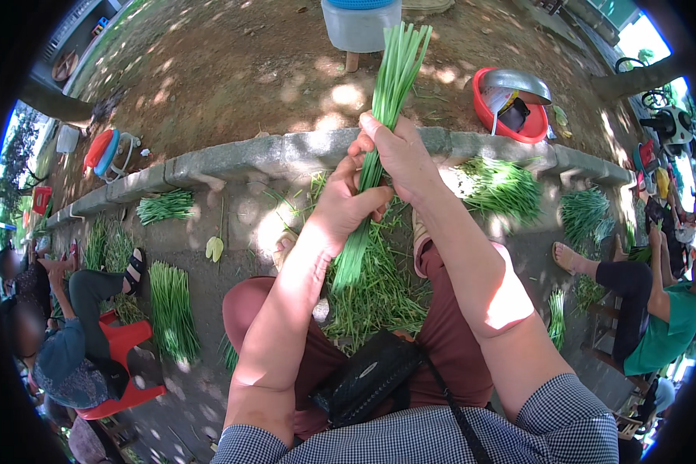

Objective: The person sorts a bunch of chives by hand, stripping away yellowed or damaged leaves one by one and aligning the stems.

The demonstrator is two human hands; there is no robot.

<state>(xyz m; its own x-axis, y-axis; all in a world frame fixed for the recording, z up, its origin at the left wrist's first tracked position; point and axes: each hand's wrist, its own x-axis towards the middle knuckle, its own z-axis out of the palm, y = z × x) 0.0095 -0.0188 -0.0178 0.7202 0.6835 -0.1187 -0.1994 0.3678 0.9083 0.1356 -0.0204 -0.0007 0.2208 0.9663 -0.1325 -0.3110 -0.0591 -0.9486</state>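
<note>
A long bunch of green chives [398,73] is held up over my knees, its cut ends pointing away from me. My right hand [402,158] is closed round its upper part, with the thumb along the stalks. Lower down, my left hand [339,205] wraps the middle of the same bunch, and the leafy tips hang toward my lap. Beneath it, between my feet, a heap of loose green leaves and scraps [379,309] spreads over the ground. A black bag [367,379] rests in my lap on its strap.
A stone kerb [317,153] runs across ahead. Chive piles lie at the right [499,189] and left [174,309]. Beyond the kerb stand a red basin [533,127] with a metal bowl and a clear tub [361,27]. People sit on both sides, near a red stool [127,340].
</note>
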